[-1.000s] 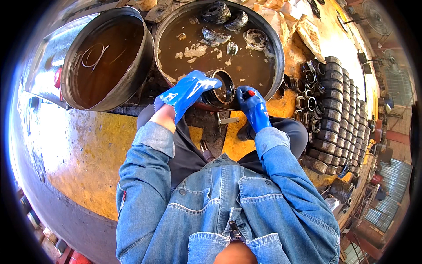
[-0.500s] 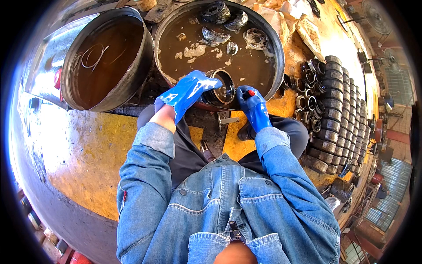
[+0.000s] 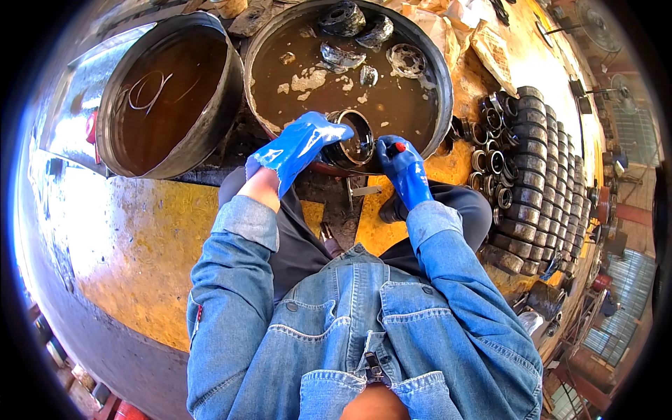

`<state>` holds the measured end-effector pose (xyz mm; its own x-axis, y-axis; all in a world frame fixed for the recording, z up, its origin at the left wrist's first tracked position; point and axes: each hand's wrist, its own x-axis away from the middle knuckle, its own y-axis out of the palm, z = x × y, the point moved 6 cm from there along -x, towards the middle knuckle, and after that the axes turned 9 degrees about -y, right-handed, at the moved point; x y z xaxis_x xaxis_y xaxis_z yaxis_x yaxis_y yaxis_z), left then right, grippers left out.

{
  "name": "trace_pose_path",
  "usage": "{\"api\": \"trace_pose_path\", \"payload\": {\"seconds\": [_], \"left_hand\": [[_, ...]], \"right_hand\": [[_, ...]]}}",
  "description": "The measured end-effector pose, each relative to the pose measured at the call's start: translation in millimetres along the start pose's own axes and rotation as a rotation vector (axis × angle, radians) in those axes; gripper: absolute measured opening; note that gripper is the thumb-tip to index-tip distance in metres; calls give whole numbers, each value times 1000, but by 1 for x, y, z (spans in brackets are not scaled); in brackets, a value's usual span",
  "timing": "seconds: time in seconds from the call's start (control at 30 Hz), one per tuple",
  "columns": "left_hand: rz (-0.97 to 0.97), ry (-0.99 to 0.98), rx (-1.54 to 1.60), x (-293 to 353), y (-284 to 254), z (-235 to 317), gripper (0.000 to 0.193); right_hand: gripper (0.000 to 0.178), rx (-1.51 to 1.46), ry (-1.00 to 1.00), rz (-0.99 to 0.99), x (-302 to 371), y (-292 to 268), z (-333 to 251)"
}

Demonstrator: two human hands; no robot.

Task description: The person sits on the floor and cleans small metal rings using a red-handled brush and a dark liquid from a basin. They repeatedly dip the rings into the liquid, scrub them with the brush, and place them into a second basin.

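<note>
Both my hands wear blue rubber gloves. My left hand (image 3: 297,147) grips a dark metal ring-shaped part (image 3: 350,140) by its side, just over the near rim of a round tub (image 3: 441,84) full of murky brown liquid. My right hand (image 3: 400,168) holds a small tool with a red tip (image 3: 397,148) close to the ring's right edge. Several other metal parts (image 3: 364,31) lie in the liquid at the tub's far side.
A second round tub (image 3: 210,133) of brown liquid with wire loops stands at the left. Rows of stacked dark metal rings (image 3: 539,161) fill the right side on the yellow floor (image 3: 126,245). Sacks (image 3: 490,49) lie behind them.
</note>
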<state>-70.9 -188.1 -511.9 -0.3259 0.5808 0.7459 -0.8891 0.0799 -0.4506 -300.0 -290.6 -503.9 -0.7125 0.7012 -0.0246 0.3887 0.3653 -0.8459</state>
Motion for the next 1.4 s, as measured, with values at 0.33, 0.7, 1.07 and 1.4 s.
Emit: {"api": "trace_pose_path", "payload": {"seconds": [0.33,0.7,1.07,1.4], "left_hand": [[36,21,-3,-3,-2,-4,77],[59,48,19,-8,0,-5,75],[-18,-17,39,2,2,0,83],[-53,-24,198,33,-2,5,65]], "right_hand": [[20,-36,13,28,1,0,-2],[19,-44,8,29,0,4,5],[17,-64,12,25,0,8,13],[31,-13,122,-236,-8,18,21]]}}
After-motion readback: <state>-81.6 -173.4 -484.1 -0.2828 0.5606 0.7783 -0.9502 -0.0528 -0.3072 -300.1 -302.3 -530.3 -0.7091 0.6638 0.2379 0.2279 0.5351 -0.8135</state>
